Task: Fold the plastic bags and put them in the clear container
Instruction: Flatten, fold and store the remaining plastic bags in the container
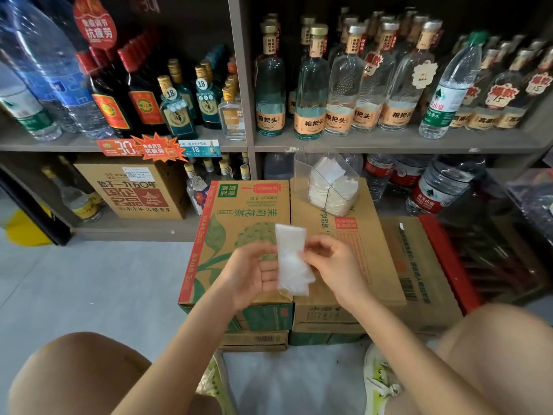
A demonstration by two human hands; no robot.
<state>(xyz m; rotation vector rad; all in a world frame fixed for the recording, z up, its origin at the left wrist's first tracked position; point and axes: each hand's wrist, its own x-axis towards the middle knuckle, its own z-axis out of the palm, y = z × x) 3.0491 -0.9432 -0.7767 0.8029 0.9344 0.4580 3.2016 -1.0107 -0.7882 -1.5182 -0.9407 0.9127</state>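
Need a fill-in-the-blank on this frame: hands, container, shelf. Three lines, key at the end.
1. The right hand pinches a folded ____ that rests on the fingers of the left hand.
2. The container stands on a cardboard ____.
3. The shelf behind it holds rows of ____.

Missing words: bag; box; bottles.

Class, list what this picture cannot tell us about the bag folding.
Head view: left hand fingertips, behind the plastic bag; grip unclear.
Head view: count of folded bags in the clear container, overlapping, too small.
Head view: bag's fold count, blurred white.
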